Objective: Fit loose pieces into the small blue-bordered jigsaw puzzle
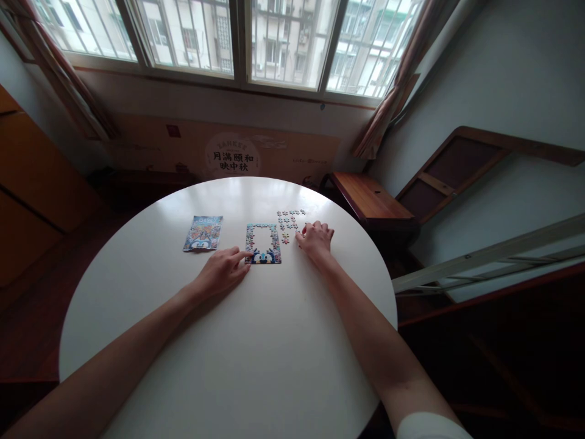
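A small jigsaw puzzle [264,258] lies on the white round table, its border and a blue-and-white lower part joined around an open middle. My left hand [222,268] rests at its left side, with the index finger stretched out onto the lower left edge. Right of the puzzle, loose puzzle pieces [287,220] are laid out in rows. Beside them is my right hand [316,239], palm down, thumb and index finger drawn together near the closest pieces. Whatever is between those fingertips is too small to make out.
A colourful packet [203,233] with a penguin picture lies left of the puzzle. The round table [237,353] fills the middle. A wooden stool [370,196] stands beyond its right edge, and barred windows [283,46] are behind.
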Motion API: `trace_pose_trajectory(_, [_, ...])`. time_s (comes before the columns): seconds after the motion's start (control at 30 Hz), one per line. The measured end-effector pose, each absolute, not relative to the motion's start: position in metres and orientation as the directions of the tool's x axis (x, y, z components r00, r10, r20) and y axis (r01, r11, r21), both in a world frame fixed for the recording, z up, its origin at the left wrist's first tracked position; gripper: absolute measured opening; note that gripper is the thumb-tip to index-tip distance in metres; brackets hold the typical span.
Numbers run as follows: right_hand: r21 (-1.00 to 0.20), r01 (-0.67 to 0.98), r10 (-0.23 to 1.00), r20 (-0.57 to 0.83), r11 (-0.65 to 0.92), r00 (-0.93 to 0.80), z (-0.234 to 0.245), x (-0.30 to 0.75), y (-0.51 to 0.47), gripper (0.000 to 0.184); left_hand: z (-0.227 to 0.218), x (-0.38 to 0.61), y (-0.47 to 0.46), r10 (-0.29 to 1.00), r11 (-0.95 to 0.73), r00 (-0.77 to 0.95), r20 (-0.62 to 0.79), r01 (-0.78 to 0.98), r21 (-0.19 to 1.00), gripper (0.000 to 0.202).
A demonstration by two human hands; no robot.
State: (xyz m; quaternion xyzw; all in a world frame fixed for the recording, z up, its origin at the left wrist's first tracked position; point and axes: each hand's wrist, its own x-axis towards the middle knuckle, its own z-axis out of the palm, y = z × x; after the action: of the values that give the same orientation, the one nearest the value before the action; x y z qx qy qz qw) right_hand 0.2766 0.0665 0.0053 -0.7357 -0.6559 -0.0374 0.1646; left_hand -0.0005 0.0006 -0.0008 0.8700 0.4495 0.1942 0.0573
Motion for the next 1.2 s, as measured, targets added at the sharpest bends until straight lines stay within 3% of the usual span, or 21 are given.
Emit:
trace_pose_trajectory(0.5, [-0.414, 0.91, 0.969, 0.233, 0.025, 0.079, -0.004, 0.277, 0.074, 0.015, -0.001, 0.0, 0.001, 0.808, -0.585, 0.508, 0.3, 0.755, 0.297, 0.031])
trace_pose_trajectory(0.8, [-0.417, 0.884, 0.927, 0.373, 0.212, -0.046, -0.006, 0.275, 0.071, 0.006, -0.002, 0.0, 0.001, 0.807, -0.585, 0.512, 0.296, 0.76, 0.282, 0.032])
trace_pose_trajectory(1.03, [-0.432, 0.831, 0.824, 0.563, 0.352, -0.056, 0.01, 0.262, 0.064, 0.013, -0.001, 0.0, 0.0, 0.81, -0.582, 0.512, 0.285, 0.76, 0.288, 0.031])
trace_pose_trajectory(1.2, [-0.561, 0.661, 0.844, 0.489, 0.499, -0.221, 0.009, 0.236, 0.056, 0.013, -0.001, -0.001, 0.0, 0.808, -0.585, 0.508, 0.299, 0.754, 0.299, 0.031])
